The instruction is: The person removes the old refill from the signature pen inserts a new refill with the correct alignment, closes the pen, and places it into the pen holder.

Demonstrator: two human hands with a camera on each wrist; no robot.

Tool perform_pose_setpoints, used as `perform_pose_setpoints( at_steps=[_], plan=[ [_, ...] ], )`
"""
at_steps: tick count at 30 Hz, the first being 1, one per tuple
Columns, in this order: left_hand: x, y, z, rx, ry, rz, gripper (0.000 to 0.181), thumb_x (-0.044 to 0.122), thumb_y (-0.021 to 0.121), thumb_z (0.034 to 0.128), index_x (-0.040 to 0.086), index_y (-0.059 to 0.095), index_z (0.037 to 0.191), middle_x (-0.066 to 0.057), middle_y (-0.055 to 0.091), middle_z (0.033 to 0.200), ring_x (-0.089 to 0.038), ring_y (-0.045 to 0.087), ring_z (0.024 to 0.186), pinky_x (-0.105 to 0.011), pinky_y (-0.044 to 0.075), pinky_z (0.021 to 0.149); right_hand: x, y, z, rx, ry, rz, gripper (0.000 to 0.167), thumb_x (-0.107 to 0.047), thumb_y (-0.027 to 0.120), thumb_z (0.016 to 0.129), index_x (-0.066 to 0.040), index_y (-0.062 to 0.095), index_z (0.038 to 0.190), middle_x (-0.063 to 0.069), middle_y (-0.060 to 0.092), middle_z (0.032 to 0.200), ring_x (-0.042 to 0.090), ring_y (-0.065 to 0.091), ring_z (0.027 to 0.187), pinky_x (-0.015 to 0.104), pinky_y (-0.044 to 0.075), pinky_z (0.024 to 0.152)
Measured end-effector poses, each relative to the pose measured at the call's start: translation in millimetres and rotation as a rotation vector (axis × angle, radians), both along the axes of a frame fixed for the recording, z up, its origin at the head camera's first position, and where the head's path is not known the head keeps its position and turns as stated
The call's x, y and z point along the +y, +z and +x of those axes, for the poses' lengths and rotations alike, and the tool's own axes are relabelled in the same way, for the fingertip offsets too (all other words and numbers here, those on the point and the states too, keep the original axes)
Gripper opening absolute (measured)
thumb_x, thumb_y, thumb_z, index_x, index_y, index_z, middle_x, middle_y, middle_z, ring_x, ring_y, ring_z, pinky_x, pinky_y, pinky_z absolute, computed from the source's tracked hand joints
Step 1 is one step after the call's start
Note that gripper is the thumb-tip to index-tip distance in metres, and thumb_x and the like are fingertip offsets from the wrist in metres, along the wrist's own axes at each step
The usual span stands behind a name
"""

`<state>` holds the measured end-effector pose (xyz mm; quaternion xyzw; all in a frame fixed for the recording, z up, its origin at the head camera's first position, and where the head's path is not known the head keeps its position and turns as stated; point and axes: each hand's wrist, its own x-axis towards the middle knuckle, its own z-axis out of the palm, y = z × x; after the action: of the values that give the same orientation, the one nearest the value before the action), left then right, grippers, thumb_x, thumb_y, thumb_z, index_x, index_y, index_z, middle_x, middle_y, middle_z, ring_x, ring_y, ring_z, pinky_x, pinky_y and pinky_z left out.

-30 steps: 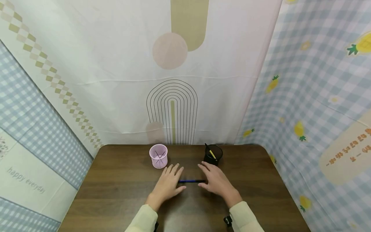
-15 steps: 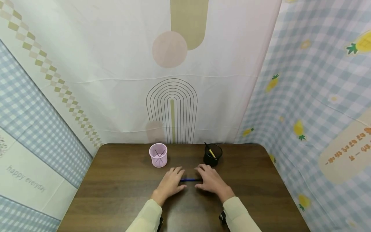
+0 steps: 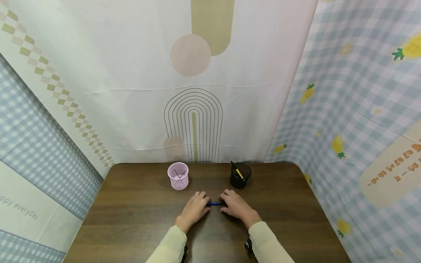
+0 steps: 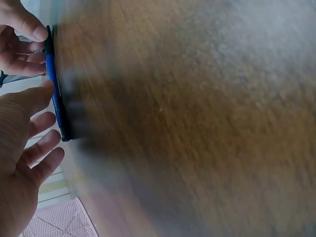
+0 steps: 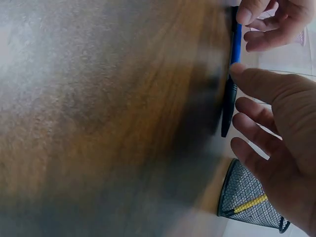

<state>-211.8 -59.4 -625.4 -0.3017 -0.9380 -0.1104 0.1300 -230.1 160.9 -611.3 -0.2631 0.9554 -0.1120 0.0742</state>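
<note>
A blue and black pen bridges the two hands above the brown table. At one end the left hand pinches it; in the left wrist view that hand's thumb and fingers lie along the pen. The right hand pinches the other end, and in the right wrist view its thumb touches the pen while its fingers curve beside the black tip. Behind the left hand stands a pink mesh cup. A black mesh cup behind the right hand holds a yellow and black pen.
The brown wooden table reaches back to a patterned white cloth. Blue checked cloth hangs on the right, and similar cloth on the left. Both cups stand near the table's back edge.
Both hands have moved closer together, and their fingers have closed in on the pen's ends, so less of it shows between them. The cups have not moved on the table.
</note>
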Motion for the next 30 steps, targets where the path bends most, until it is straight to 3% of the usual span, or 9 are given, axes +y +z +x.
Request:
perform_pose_setpoints(
  at_steps=[4,16,30],
  plan=[
    [0.8,-3.0,0.3,-0.01,0.004,0.004,0.027,0.027,0.086,0.0829,0.01,0.073,0.1,-0.002,0.06,0.095,-0.021,0.056,0.085,-0.034,0.051,0.073,-2.1,-5.0,-0.6,-0.01,-0.018,0.006,0.032,-0.026,0.079,0.091,-0.012,0.069,0.119,0.002,0.062,0.117,0.021,0.058,0.105,0.04,0.052,0.092],
    [3.9,-13.4,-3.8,-0.009,0.031,0.006,0.024,0.025,0.087,0.0818,0.011,0.071,0.094,-0.002,0.059,0.092,-0.022,0.057,0.083,-0.035,0.051,0.071,-5.3,-12.3,0.2,0.069,-0.007,0.006,0.022,-0.017,0.08,0.091,-0.013,0.067,0.108,0.002,0.061,0.108,0.021,0.058,0.096,0.038,0.053,0.086],
    [10.3,-10.0,-2.4,-0.001,0.068,0.038,0.016,0.017,0.082,0.085,0.011,0.069,0.091,-0.004,0.061,0.091,-0.023,0.059,0.083,-0.037,0.052,0.071,-5.0,-14.3,-2.1,0.104,0.017,-0.007,0.016,-0.013,0.078,0.092,-0.015,0.065,0.102,-0.001,0.062,0.1,0.018,0.058,0.088,0.034,0.053,0.079]
  ],
)
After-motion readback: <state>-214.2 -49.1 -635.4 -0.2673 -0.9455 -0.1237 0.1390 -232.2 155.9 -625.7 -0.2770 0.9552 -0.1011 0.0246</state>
